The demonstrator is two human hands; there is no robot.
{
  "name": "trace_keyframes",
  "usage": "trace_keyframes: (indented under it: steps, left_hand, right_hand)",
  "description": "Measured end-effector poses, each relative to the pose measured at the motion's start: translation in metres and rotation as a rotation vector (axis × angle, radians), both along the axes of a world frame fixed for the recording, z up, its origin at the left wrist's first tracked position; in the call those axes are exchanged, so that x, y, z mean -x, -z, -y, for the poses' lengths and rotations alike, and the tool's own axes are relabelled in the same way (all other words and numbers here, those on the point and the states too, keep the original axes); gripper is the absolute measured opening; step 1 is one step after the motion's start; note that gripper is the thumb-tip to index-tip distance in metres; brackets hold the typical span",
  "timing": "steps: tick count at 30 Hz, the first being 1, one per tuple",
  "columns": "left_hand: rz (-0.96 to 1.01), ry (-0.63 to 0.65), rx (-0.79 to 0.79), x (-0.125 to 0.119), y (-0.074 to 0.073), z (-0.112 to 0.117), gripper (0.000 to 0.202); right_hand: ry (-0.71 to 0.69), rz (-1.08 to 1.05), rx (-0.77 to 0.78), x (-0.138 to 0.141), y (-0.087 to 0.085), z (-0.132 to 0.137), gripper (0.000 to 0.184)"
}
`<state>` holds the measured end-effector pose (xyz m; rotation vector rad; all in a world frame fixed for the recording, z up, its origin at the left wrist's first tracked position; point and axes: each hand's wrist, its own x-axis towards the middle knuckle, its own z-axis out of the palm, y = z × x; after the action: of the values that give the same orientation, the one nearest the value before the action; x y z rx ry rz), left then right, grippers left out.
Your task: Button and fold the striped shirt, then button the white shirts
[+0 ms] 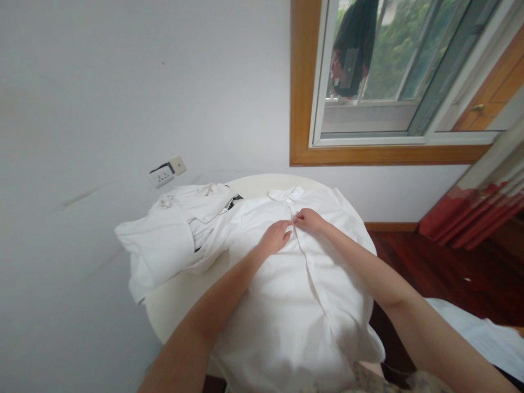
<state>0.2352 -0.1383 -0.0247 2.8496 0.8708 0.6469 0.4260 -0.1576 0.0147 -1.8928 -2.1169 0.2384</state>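
A white button-up shirt (282, 305) lies front side up, its collar at the far end and its lower part hanging over the near edge of the round table (176, 305). Just below the collar, my left hand (277, 237) has its fingertips closed on the edge of the front placket. My right hand (309, 219) pinches the same placket from the other side, fingers curled. The fingertips of both hands nearly meet there. Any button between them is too small to make out. Below the hands the two front edges run loosely down the shirt.
A heap of white clothes (164, 240) with black details lies on the table's left side, against the wall. A wall socket (161, 176) sits above it. Behind are a wood-framed window (301, 109) and a red and white curtain (470, 213). White cloth (478, 333) lies at lower right.
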Motion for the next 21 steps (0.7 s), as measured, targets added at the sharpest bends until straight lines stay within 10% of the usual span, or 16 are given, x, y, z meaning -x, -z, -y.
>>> trace_keyframes:
  steps: [6, 13, 21]
  left_hand:
    - [-0.116, -0.215, -0.033, 0.014, 0.001, 0.003, 0.043]
    - [-0.190, -0.174, -0.059, 0.034, 0.004, 0.023, 0.050]
    - [-0.205, -0.217, -0.065, 0.030, -0.029, 0.013, 0.040]
  right_hand:
    - [-0.100, 0.079, -0.097, -0.006, 0.021, 0.031, 0.042]
    - [-0.072, 0.191, -0.043, 0.017, 0.039, 0.070, 0.056]
    - [-0.089, 0.127, -0.022, 0.012, 0.003, 0.058, 0.042]
